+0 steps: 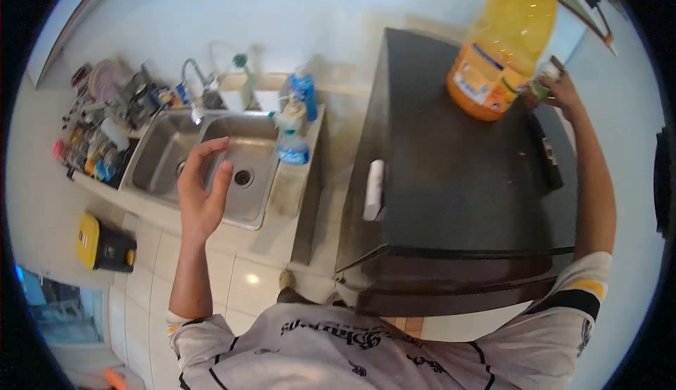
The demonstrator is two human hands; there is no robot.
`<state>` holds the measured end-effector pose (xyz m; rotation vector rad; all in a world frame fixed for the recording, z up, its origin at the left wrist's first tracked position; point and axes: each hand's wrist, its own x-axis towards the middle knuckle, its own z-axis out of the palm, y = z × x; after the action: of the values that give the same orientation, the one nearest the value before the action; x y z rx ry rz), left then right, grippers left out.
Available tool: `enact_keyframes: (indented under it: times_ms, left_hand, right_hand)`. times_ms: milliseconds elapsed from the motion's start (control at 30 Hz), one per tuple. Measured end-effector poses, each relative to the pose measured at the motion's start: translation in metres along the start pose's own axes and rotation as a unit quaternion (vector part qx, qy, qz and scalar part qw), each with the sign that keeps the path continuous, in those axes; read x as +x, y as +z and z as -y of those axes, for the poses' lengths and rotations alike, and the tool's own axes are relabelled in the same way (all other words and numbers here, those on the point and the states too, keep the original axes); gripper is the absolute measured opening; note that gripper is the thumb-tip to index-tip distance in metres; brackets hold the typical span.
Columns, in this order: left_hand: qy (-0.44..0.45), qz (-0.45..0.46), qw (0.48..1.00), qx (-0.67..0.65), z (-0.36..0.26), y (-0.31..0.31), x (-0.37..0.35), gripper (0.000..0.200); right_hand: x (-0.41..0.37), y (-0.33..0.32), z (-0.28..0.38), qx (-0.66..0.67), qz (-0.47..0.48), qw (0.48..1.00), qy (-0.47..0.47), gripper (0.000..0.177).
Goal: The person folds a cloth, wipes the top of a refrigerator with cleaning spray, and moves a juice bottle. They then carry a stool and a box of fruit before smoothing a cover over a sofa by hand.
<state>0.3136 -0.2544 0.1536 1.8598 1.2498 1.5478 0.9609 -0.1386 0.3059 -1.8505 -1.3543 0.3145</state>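
My left hand is raised in the air in front of the sink, thumb and fingers apart, holding nothing. My right hand reaches to the back right of the dark countertop. Its fingers are closed around a small container with green and white on it, partly hidden by the fingers. Just left of that hand stands a large clear bottle of yellow-orange liquid with an orange label. A dark flat object lies below my right hand along the counter's right side.
A white roll-like object lies at the counter's left edge. Left is a double steel sink with a faucet, blue soap bottles and a crowded dish rack. A yellow-and-black bin stands on the floor.
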Motion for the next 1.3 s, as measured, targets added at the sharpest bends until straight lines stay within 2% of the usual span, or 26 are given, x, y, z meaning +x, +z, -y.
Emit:
enact_keyframes:
  times_ms: [33, 67, 133, 167, 233, 300, 367, 467, 500, 567, 633, 667, 700, 767, 800, 833, 900, 967, 1033, 1100, 1133, 1167, 1200, 1300]
  left_hand:
    - [-0.008, -0.007, 1.0, -0.001, 0.014, -0.004, -0.007, 0.023]
    - [-0.023, 0.018, 0.999, 0.014, 0.029, -0.005, -0.014, 0.02]
    - [-0.064, 0.094, 0.992, 0.059, 0.068, 0.007, -0.029, 0.017]
    - [-0.085, 0.147, 0.981, 0.089, 0.097, 0.021, -0.034, 0.017]
    - [-0.031, 0.218, 0.97, 0.103, 0.172, 0.057, -0.042, 0.016]
    - [-0.016, 0.267, 0.948, 0.174, 0.229, 0.095, -0.04, 0.018]
    - [0.015, 0.32, 0.877, 0.357, 0.26, 0.13, -0.029, 0.024]
    - [0.088, 0.365, 0.827, 0.419, 0.306, 0.158, -0.023, 0.027]
    - [0.107, 0.341, 0.855, 0.377, 0.326, 0.167, -0.028, 0.025]
    - [0.038, 0.369, 0.841, 0.393, 0.345, 0.18, -0.034, 0.021]
    - [0.007, 0.373, 0.849, 0.374, 0.339, 0.18, -0.026, 0.024]
    - [0.032, 0.391, 0.832, 0.391, 0.358, 0.179, -0.023, 0.025]
    - [0.055, 0.405, 0.816, 0.409, 0.37, 0.184, -0.022, 0.026]
    - [0.079, 0.467, 0.763, 0.44, 0.321, 0.164, -0.01, 0.026]
    - [0.092, 0.484, 0.756, 0.431, 0.309, 0.155, -0.006, 0.026]
    - [0.104, 0.499, 0.749, 0.423, 0.296, 0.145, 0.0, 0.025]
    - [0.11, 0.509, 0.749, 0.41, 0.226, 0.108, 0.014, 0.028]
    - [0.183, 0.499, 0.802, 0.274, 0.168, 0.057, 0.035, 0.028]
    - [0.168, 0.482, 0.834, 0.211, 0.05, 0.001, 0.052, 0.028]
    - [0.192, 0.392, 0.887, 0.149, -0.035, -0.032, 0.051, 0.027]
    - [0.204, 0.372, 0.904, 0.052, -0.065, -0.031, 0.053, 0.022]
    - [0.213, 0.343, 0.914, -0.047, -0.093, -0.025, 0.054, 0.016]
    - [0.246, 0.344, 0.903, -0.078, -0.124, -0.018, 0.055, 0.015]
    - [0.299, 0.353, 0.874, -0.152, -0.202, 0.027, 0.05, 0.014]
  right_hand:
    - [-0.007, -0.007, 0.002, 0.003, 0.043, 0.999, 0.0, 0.082]
    - [-0.03, -0.004, 0.018, -0.022, 0.038, 0.999, 0.001, 0.082]
    - [-0.023, -0.019, 0.002, -0.125, 0.016, 0.988, 0.091, 0.092]
    - [-0.027, -0.025, -0.001, -0.158, -0.029, 0.985, 0.06, 0.094]
    - [-0.041, -0.038, 0.008, -0.228, -0.122, 0.966, -0.009, 0.099]
    - [-0.099, -0.04, 0.045, -0.214, -0.161, 0.962, -0.056, 0.095]
    - [-0.181, -0.026, 0.095, -0.208, -0.202, 0.951, -0.106, 0.088]
    - [-0.291, -0.003, 0.131, -0.197, -0.209, 0.941, -0.179, 0.074]
    - [-0.327, 0.008, 0.147, -0.188, -0.201, 0.944, -0.181, 0.071]
    - [-0.389, 0.03, 0.177, -0.189, -0.184, 0.95, -0.164, 0.068]
    - [-0.427, 0.039, 0.192, -0.236, -0.169, 0.945, -0.152, 0.066]
    - [-0.442, 0.041, 0.197, -0.273, -0.158, 0.937, -0.148, 0.066]
    - [-0.452, 0.046, 0.205, -0.254, -0.168, 0.943, -0.135, 0.059]
    - [-0.472, 0.047, 0.213, -0.26, -0.143, 0.949, -0.104, 0.054]
    - [-0.478, 0.046, 0.216, -0.259, -0.129, 0.953, -0.093, 0.052]
    - [-0.483, 0.048, 0.215, -0.281, -0.133, 0.941, -0.132, 0.044]
    - [-0.489, 0.05, 0.217, -0.278, -0.108, 0.944, -0.139, 0.044]
    - [-0.489, 0.055, 0.213, -0.258, -0.091, 0.947, -0.171, 0.042]
    - [-0.476, 0.067, 0.207, -0.22, -0.058, 0.948, -0.222, 0.044]
    - [-0.455, 0.099, 0.205, -0.157, -0.052, 0.955, -0.246, 0.045]
    - [-0.445, 0.115, 0.202, -0.124, -0.027, 0.952, -0.279, 0.049]
    - [-0.438, 0.132, 0.2, -0.03, -0.019, 0.945, -0.325, 0.053]
    - [-0.434, 0.143, 0.201, 0.053, -0.02, 0.938, -0.342, 0.054]
    - [-0.424, 0.121, 0.194, 0.178, 0.018, 0.942, -0.282, 0.043]
